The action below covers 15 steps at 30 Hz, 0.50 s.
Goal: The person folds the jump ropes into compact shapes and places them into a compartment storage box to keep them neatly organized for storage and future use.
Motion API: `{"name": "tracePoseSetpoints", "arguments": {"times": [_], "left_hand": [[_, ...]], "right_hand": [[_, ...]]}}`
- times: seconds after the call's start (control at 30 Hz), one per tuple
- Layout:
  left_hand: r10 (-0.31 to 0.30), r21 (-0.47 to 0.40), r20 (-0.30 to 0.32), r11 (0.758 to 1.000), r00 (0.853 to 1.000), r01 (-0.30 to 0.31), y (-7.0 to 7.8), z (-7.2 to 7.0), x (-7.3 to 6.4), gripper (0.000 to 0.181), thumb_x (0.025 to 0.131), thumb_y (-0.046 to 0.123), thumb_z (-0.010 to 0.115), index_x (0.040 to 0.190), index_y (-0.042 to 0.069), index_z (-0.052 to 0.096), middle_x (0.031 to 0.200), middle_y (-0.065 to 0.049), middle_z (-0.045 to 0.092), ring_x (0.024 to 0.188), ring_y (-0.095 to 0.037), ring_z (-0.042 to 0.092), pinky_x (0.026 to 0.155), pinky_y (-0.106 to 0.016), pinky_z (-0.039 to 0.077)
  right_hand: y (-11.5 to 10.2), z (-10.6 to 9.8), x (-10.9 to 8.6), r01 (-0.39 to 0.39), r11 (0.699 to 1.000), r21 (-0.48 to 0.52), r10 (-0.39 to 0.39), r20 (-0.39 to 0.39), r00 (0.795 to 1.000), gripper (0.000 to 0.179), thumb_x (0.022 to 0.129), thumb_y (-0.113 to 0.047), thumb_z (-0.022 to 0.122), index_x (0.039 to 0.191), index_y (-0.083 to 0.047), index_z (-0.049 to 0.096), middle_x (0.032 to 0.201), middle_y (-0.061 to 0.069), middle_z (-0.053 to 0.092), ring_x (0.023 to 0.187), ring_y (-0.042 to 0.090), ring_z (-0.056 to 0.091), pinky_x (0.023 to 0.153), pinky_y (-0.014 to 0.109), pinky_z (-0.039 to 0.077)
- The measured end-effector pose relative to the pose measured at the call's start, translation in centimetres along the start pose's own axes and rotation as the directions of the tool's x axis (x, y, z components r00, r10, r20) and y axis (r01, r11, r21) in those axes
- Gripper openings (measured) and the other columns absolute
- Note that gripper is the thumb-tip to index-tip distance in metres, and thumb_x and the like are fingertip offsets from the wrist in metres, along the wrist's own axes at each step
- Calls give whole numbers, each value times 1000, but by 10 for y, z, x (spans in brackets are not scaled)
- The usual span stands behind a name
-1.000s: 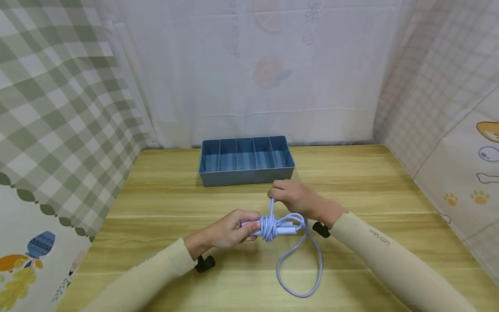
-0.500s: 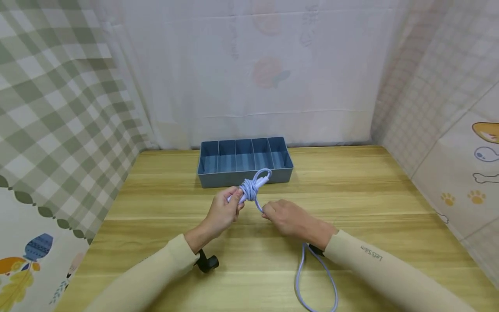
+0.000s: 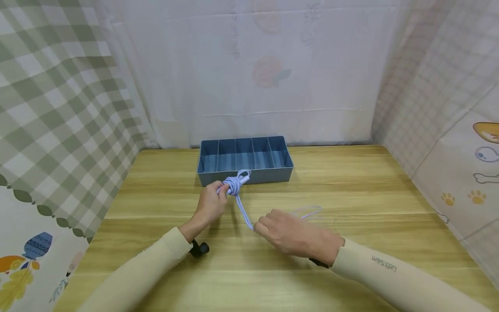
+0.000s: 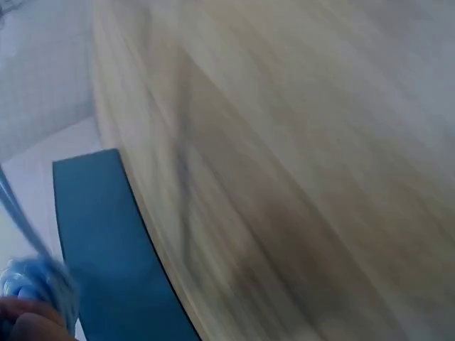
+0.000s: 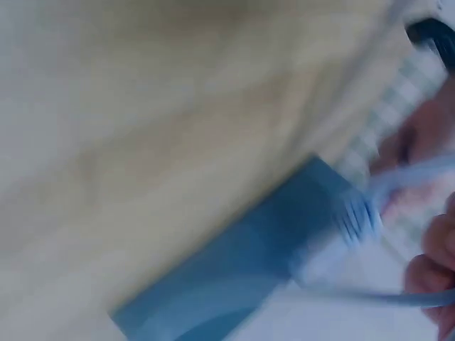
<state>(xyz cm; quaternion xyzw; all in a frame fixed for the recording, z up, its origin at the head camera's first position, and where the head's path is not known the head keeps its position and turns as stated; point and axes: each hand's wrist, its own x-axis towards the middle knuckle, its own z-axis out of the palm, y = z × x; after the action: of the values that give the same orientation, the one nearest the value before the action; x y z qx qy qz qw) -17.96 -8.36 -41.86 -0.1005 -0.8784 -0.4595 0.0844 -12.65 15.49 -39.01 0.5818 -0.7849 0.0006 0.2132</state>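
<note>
In the head view my left hand (image 3: pixel 212 201) grips the handle end of a lavender jump rope (image 3: pixel 234 185), whose cord is wound in a bundle round its pale handles. The bundle tilts up to the right, in front of the blue-grey box, with a loop at its far end. From it a doubled length of cord runs down to my right hand (image 3: pixel 286 232), which pinches it between thumb and curled fingers. Behind the right hand a blurred loose loop of cord shows. In the right wrist view the wound cord (image 5: pixel 357 217) and the right fingers (image 5: pixel 430 270) are blurred.
A blue-grey box (image 3: pixel 245 177) with several compartments in a row stands at the back of the wooden table (image 3: pixel 343 182). A white cloth (image 3: pixel 331 78) hangs behind it, and a green checked cloth (image 3: pixel 58 95) hangs at the left.
The left hand has carried the bundle left and up towards the box, tilting it. The right hand has gone from above the bundle to below right, pulling cord; the loose loop swings up behind it.
</note>
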Motion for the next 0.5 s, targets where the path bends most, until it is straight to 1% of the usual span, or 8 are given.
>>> {"name": "tracePoseSetpoints", "arguments": {"times": [0.07, 0.13, 0.23, 0.3, 0.33, 0.37, 0.43, 0.5], "left_hand": [[32, 44, 60, 998, 998, -34, -2, -2, -1, 24, 104, 9, 56, 82, 2, 61, 62, 1, 41, 52, -12, 40, 47, -27, 32], [65, 66, 143, 995, 988, -75, -2, -4, -3, 25, 105, 10, 56, 84, 0, 63, 61, 2, 41, 51, -10, 39, 47, -26, 32], [102, 68, 234, 990, 967, -121, 0, -4, -7, 22, 105, 10, 56, 88, 1, 66, 63, 4, 44, 52, -8, 39, 49, -25, 34], [155, 54, 296, 983, 943, -178, 1, -3, -10, 21, 105, 9, 57, 87, 2, 64, 65, 4, 46, 54, -7, 40, 50, -24, 35], [180, 38, 333, 978, 925, -204, 1, -3, -12, 20, 105, 9, 57, 87, 4, 64, 66, 5, 47, 55, -6, 41, 51, -24, 36], [212, 10, 373, 973, 903, -232, 1, -2, -14, 19, 105, 8, 57, 87, 6, 63, 67, 6, 47, 56, -5, 41, 52, -23, 37], [281, -65, 447, 957, 849, -282, -1, 1, -19, 21, 106, 7, 56, 86, 5, 61, 68, 6, 46, 58, -4, 41, 54, -22, 38], [321, -127, 512, 946, 797, -299, -1, 3, -23, 20, 106, 8, 55, 86, 6, 61, 70, 7, 46, 60, -3, 41, 57, -22, 40]], "right_hand": [[5, -11, 4, 18, 1000, 11, -17, -73, 997, 13, 95, 3, 45, 95, -7, 51, 77, -1, 43, 64, 13, 41, 61, 25, 39], [14, -19, 6, 12, 1000, 29, -7, -157, 988, 22, 97, 8, 37, 93, -7, 52, 74, -1, 41, 62, 14, 37, 58, 26, 35], [26, -30, 6, -12, 998, 65, 27, -227, 973, 31, 102, 7, 27, 93, -7, 53, 72, -1, 39, 60, 14, 32, 55, 26, 32], [32, -35, 4, -32, 995, 97, 55, -250, 967, 33, 104, 5, 26, 95, -7, 55, 72, -1, 41, 59, 14, 32, 54, 26, 33], [36, -37, 4, -46, 992, 119, 75, -255, 964, 32, 105, 3, 27, 96, -7, 56, 73, -1, 43, 59, 13, 34, 53, 25, 35], [39, -39, 3, -59, 989, 136, 94, -269, 958, 31, 107, 1, 29, 97, -6, 57, 73, -1, 43, 59, 13, 34, 53, 25, 35], [47, -42, 1, -92, 981, 170, 140, -295, 945, 29, 110, -4, 33, 99, -6, 60, 74, 0, 46, 60, 13, 37, 53, 25, 38], [53, -41, -1, -109, 975, 192, 167, -320, 932, 28, 112, -9, 36, 100, -5, 62, 74, 0, 48, 60, 13, 40, 53, 25, 40]]}}
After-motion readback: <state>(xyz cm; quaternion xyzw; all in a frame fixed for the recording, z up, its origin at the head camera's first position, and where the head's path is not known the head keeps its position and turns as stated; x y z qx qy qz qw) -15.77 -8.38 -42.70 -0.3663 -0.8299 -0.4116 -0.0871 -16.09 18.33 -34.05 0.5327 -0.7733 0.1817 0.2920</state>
